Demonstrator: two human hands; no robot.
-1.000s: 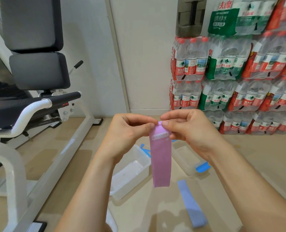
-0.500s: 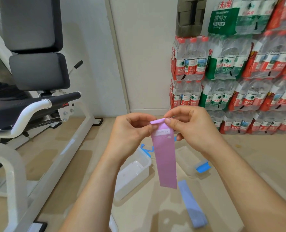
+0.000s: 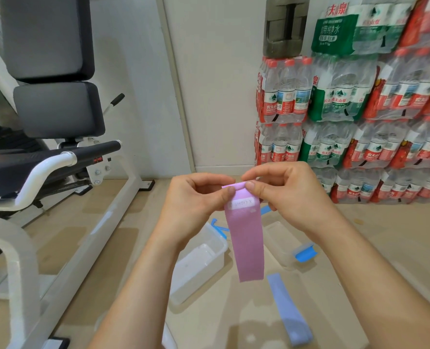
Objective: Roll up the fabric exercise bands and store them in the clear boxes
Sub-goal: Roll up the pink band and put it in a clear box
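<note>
Both hands, left [image 3: 196,197] and right [image 3: 287,192], pinch the top edge of the pink band [image 3: 246,238], which hangs straight down lengthwise above two clear boxes [image 3: 199,260] on the floor; a blue band [image 3: 288,311] lies beside them.

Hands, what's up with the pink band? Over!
Left hand and right hand pinch pink band top. Band hangs, mostly unrolled. Clear box open below, unobstructed.
</note>
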